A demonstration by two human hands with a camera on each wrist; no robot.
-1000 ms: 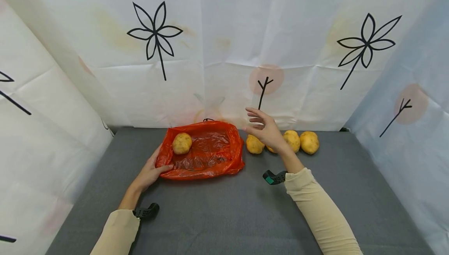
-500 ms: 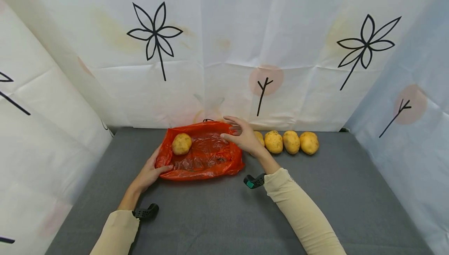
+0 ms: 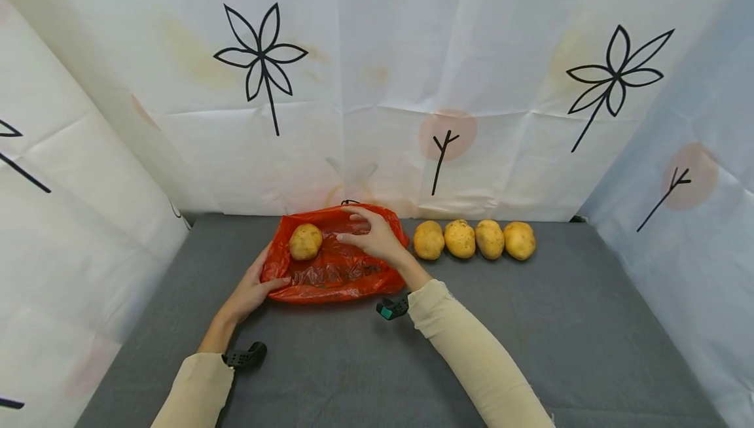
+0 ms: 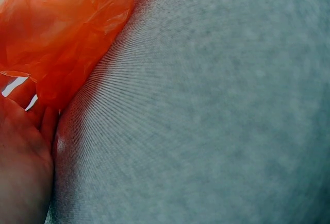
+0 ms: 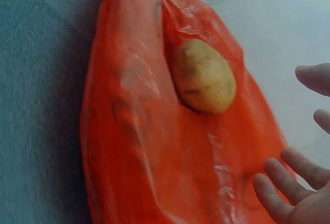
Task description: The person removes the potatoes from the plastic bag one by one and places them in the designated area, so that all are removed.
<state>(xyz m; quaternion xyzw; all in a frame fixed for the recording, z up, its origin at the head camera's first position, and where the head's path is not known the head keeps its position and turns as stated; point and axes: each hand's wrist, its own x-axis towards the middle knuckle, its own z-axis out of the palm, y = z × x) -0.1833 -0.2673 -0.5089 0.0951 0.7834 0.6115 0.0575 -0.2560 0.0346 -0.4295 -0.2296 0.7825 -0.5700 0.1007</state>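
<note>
An opened red plastic bag (image 3: 338, 292) lies on the grey table, with one potato (image 3: 305, 241) inside at its left end. My left hand (image 3: 250, 292) grips the bag's left edge, thumb over the rim and fingers outside; the left wrist view shows the thin plastic (image 4: 77, 33) against those fingers. Over the bag's right half, my right hand (image 3: 378, 239) is spread with nothing in it. From the right wrist, the potato (image 5: 203, 77) appears ahead of these parted fingers (image 5: 286, 180), apart from them.
Several potatoes stand in a row to the right of the bag, the nearest potato (image 3: 429, 240) close to its edge. A white patterned cloth (image 3: 377, 88) rises behind the grey tabletop (image 3: 365, 369) and along both sides.
My right hand has moved left from above the potato row to over the bag, so the whole row now shows. The left hand, bag and potato inside have stayed put.
</note>
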